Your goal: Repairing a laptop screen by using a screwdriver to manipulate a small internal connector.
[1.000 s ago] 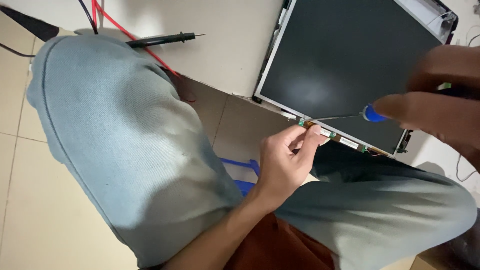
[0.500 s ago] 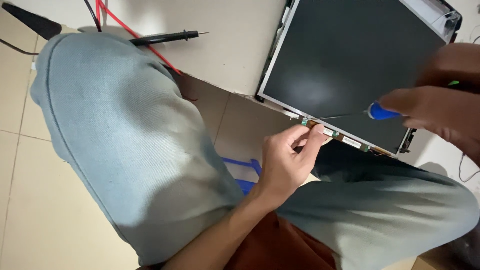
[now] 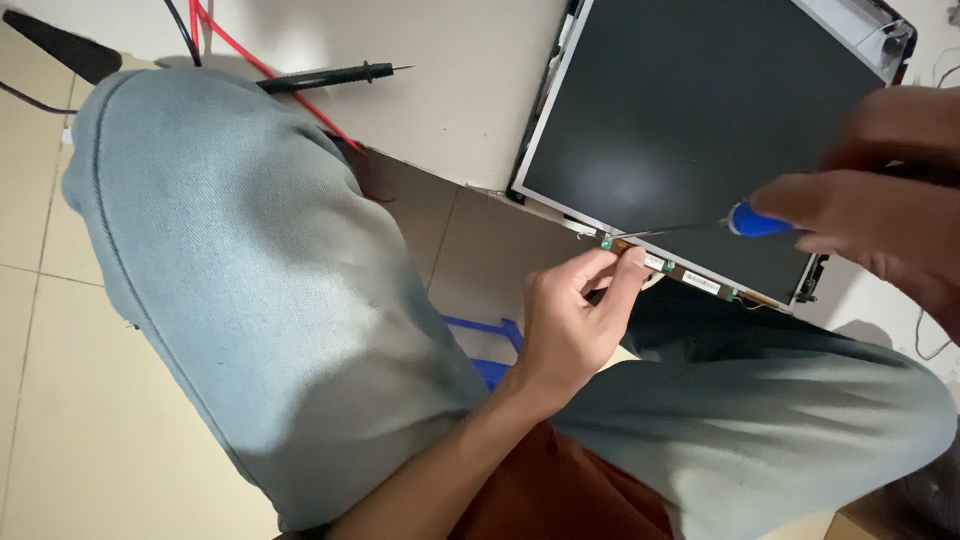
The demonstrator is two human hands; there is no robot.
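A dark flat screen panel (image 3: 700,130) lies on a white surface, its lower edge carrying a narrow green circuit strip (image 3: 690,278). My left hand (image 3: 570,325) pinches the left end of that strip between thumb and fingers. My right hand (image 3: 870,215), close to the camera at the right, grips a blue-handled screwdriver (image 3: 755,220). The thin metal shaft runs left, and its tip rests at the strip's left end just above my left fingertips.
My knees in light blue trousers (image 3: 250,290) fill the lower view. A black meter probe (image 3: 330,76) with red and black leads (image 3: 215,30) lies on the white surface at top left. A blue plastic piece (image 3: 485,345) sits on the tiled floor between my legs.
The view has shifted slightly. My right hand with the screwdriver has drifted a little right and up. My left hand keeps its pinch on the strip.
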